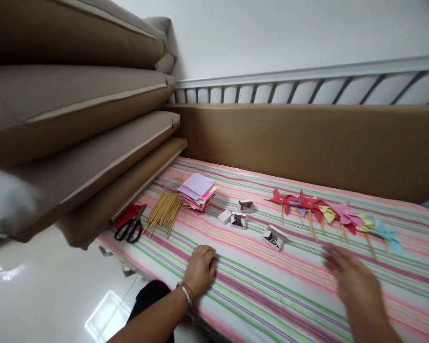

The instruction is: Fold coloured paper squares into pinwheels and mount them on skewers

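Observation:
My left hand (pixel 200 272) rests on the striped cloth near its front edge, fingers curled in with nothing visible in them. To the right, my right hand (pixel 359 281) hangs over the cloth, slightly blurred, its fingers stretched out and holding nothing. Just beyond it lies a row of paper pinwheels (pixel 311 204) on sticks, in red, yellow, pink and blue. Between the hands and farther back, an open small box (pixel 273 238) holds small metal pieces. A similar box (pixel 239 220) stands beside a closed white box (pixel 225 216) and another open box (pixel 246 206).
A stack of coloured paper squares (pixel 197 186) lies beside a bundle of thin sticks (pixel 163 213). Black-handled scissors (pixel 130 228) sit near the left edge, by a red item (pixel 126 216). Stacked cushions (pixel 93 128) rise at the left; a brown padded board (pixel 300 147) closes off the back.

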Motion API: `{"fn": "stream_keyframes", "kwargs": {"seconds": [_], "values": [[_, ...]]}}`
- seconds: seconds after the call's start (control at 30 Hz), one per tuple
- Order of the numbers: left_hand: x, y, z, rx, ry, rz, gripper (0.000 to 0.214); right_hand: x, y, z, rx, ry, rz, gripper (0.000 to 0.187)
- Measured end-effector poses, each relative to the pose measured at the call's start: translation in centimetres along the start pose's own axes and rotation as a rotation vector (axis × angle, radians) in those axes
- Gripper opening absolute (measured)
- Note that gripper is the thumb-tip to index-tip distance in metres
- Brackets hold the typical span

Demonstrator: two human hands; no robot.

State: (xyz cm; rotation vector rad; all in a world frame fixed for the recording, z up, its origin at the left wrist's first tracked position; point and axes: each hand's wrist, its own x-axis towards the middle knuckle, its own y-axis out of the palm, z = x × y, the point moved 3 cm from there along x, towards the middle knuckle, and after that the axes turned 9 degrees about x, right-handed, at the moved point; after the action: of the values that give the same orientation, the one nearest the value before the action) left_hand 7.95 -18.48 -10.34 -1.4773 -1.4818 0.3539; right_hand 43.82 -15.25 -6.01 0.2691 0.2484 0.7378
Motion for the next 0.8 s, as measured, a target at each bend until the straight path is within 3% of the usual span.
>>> {"fn": "stream_keyframes", "kwargs": {"seconds": [0.07,0.17,0.3,0.43,0.5,0.63,0.8], "values": [[0.0,-0.2,0.2,-0.075,-0.022,0.004,0.024,-3.8,3.4,-1.7,0.053,0.158,0.098,0.027],[0.8,-1.7,2.0,-0.202,-0.115,-0.081,0.019,-9.1,9.1,-3.0,0.053,0.221,0.33,0.036],[3.8,-6.3,6.1,-0.187,-0.244,-0.263,0.015,-13.2,13.6,-4.4,0.044,0.218,0.482,0.032],[9.3,-11.4,9.0,-0.004,-0.179,-0.308,0.019,-14.8,14.2,-6.2,-0.065,0.24,0.581,0.029],[12.5,-12.6,9.4,0.173,-0.058,-0.231,0.022,-15.1,14.1,-6.6,-0.094,0.232,0.595,0.028],[18.0,-12.4,9.3,0.301,0.14,0.031,0.028,-14.9,14.1,-6.1,-0.129,0.203,0.608,0.028],[21.4,-11.5,9.1,0.317,0.268,0.269,0.042,-14.5,14.3,-6.1,-0.179,0.202,0.632,0.027]]}}
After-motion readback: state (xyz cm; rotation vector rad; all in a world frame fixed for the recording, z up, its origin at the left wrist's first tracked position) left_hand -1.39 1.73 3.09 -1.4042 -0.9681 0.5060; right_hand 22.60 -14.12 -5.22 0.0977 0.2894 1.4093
